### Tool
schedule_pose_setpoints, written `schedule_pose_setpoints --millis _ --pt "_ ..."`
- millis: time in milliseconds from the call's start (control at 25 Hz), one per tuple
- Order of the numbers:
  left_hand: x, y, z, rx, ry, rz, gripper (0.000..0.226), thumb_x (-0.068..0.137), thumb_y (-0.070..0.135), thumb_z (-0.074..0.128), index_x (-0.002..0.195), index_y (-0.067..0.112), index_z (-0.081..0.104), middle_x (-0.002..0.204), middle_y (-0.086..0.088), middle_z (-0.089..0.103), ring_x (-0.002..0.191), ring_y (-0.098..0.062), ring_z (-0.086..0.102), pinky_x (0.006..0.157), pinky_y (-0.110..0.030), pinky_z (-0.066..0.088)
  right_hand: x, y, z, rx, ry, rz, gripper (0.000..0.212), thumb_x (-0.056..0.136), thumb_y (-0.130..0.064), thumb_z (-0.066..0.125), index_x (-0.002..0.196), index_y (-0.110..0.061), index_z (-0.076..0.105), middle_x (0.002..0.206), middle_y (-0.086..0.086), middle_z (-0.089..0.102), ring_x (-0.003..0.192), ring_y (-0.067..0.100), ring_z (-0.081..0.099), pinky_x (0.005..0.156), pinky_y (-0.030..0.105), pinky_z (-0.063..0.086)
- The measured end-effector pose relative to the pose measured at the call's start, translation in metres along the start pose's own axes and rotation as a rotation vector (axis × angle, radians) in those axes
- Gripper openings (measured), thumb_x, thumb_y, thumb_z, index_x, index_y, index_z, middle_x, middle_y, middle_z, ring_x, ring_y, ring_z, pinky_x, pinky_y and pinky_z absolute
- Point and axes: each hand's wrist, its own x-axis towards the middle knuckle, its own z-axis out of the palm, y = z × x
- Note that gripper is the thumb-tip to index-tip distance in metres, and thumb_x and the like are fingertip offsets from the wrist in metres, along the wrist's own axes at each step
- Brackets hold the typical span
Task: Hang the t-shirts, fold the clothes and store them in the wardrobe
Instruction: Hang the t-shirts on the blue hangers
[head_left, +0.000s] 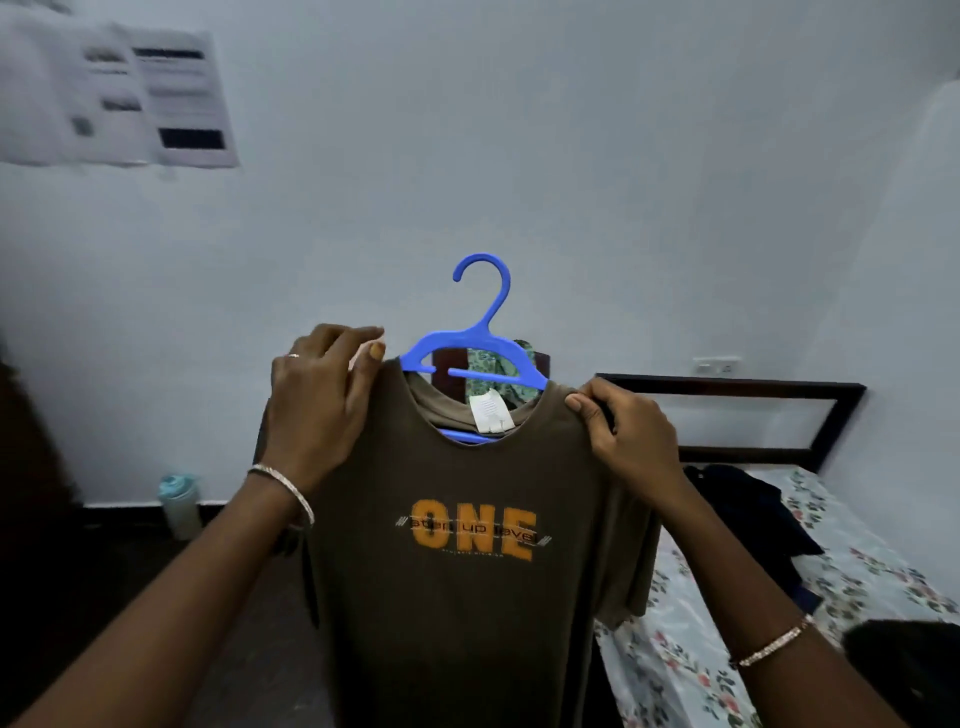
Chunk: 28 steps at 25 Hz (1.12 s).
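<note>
**Head view: olive t-shirt held up on a blue hanger, both hands at its shoulders**

Head camera looks at an olive-brown t-shirt (467, 597) held upright in front of a pale wall, its front with the orange word "ONE" facing the person. A blue plastic hanger (478, 340) sits inside the neck opening, hook pointing up, and a white label (488, 410) shows at the back of the collar. The left hand (311, 405) has its fingers curled over one shoulder of the shirt, the thumb against the cloth just beside the hanger's arm. The right hand (631, 436) pinches the other shoulder seam between thumb and fingers. Both wrists wear bangles.

Behind the collar, a green patterned cloth (480, 358) shows through the hanger. To the right stands a bed (857, 571) with a floral sheet and a dark-framed headboard (737, 384); dark clothes (748, 499) lie on it. A pale blue bottle (179, 504) stands on the floor by the wall, and blurred papers (130, 98) are stuck high on the wall.
</note>
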Motion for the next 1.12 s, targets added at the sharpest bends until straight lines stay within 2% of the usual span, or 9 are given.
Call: schedule_pose_setpoints --millis 80,160,320,440,560,720,880,1000,1120 --pt "-0.025 -0.005 -0.014 0.080 0.100 0.018 0.036 0.102 0.035 0.045 0.129 0.019 0.063 0.125 -0.006 0.062 0.114 -0.028 0.058 0.096 -0.046 0.044 0.012 -0.018 0.019 0.063 -0.016 0.005 0.030 0.098 -0.048 0.048 0.086 -0.024 0.061 0.071 -0.008 0.061 0.074 0.018 0.058 0.060 0.033 0.041" --pt "-0.054 -0.016 -0.023 0.177 0.082 0.042 0.040 0.100 0.028 0.049 0.137 0.016 0.058 0.139 -0.008 0.055 0.129 -0.027 0.051 0.108 -0.045 0.039 0.026 -0.041 0.042 0.165 -0.052 -0.002 0.026 0.100 -0.041 0.054 0.083 -0.022 0.061 0.067 -0.007 0.059 0.070 0.018 0.058 0.060 0.034 0.042" --pt "-0.082 -0.063 -0.040 0.446 -0.091 -0.066 0.059 0.100 0.041 0.042 0.155 0.024 0.031 0.163 -0.005 0.024 0.152 -0.021 0.018 0.122 -0.049 0.018 0.057 -0.092 0.089 0.359 -0.133 -0.082 0.027 0.098 -0.035 0.059 0.072 -0.026 0.058 0.062 -0.006 0.058 0.060 0.010 0.055 0.057 0.035 0.041" --pt "-0.084 -0.109 -0.070 0.566 -0.090 -0.214 0.062 0.099 0.047 0.036 0.157 0.029 0.021 0.165 -0.004 0.019 0.153 -0.020 0.014 0.121 -0.053 0.016 0.076 -0.124 0.130 0.431 -0.153 -0.153 0.028 0.097 -0.041 0.058 0.078 -0.021 0.062 0.062 -0.005 0.062 0.058 0.013 0.058 0.055 0.040 0.046" --pt "-0.087 -0.147 -0.108 0.577 0.076 -0.372 0.062 0.098 0.042 0.041 0.156 0.026 0.025 0.160 -0.006 0.030 0.149 -0.024 0.026 0.119 -0.052 0.022 0.099 -0.163 0.173 0.462 -0.187 -0.189 0.030 0.093 -0.051 0.055 0.081 -0.024 0.064 0.066 -0.009 0.065 0.065 0.014 0.061 0.060 0.038 0.049" --pt "-0.072 -0.195 -0.165 0.680 0.254 -0.456 0.050 0.098 0.032 0.047 0.146 0.021 0.040 0.150 -0.008 0.042 0.138 -0.029 0.042 0.111 -0.054 0.033 0.127 -0.219 0.218 0.521 -0.267 -0.258 0.025 0.095 -0.046 0.060 0.083 -0.025 0.068 0.071 -0.011 0.069 0.072 0.012 0.064 0.064 0.038 0.052" --pt "-0.055 -0.245 -0.245 0.853 0.306 -0.513 0.031 0.098 0.026 0.057 0.129 0.022 0.058 0.130 -0.006 0.061 0.121 -0.029 0.055 0.100 -0.052 0.036 0.154 -0.283 0.263 0.634 -0.346 -0.376 0.024 0.095 -0.044 0.062 0.080 -0.026 0.068 0.071 -0.012 0.069 0.072 0.011 0.065 0.064 0.039 0.053" --pt "-0.061 -0.264 -0.300 0.826 0.325 -0.488 0.016 0.097 0.019 0.061 0.109 0.022 0.071 0.102 -0.002 0.073 0.095 -0.026 0.066 0.086 -0.045 0.042 0.167 -0.331 0.294 0.715 -0.424 -0.466 0.024 0.095 -0.044 0.062 0.078 -0.028 0.067 0.072 -0.012 0.069 0.074 0.012 0.066 0.065 0.042 0.054" --pt "-0.073 -0.280 -0.342 0.703 0.353 -0.567 0.014 0.098 0.014 0.059 0.101 0.016 0.072 0.095 -0.005 0.074 0.087 -0.027 0.066 0.077 -0.039 0.050 0.168 -0.374 0.319 0.776 -0.468 -0.541 0.022 0.095 -0.041 0.063 0.078 -0.028 0.068 0.073 -0.012 0.069 0.075 0.011 0.065 0.062 0.038 0.052"
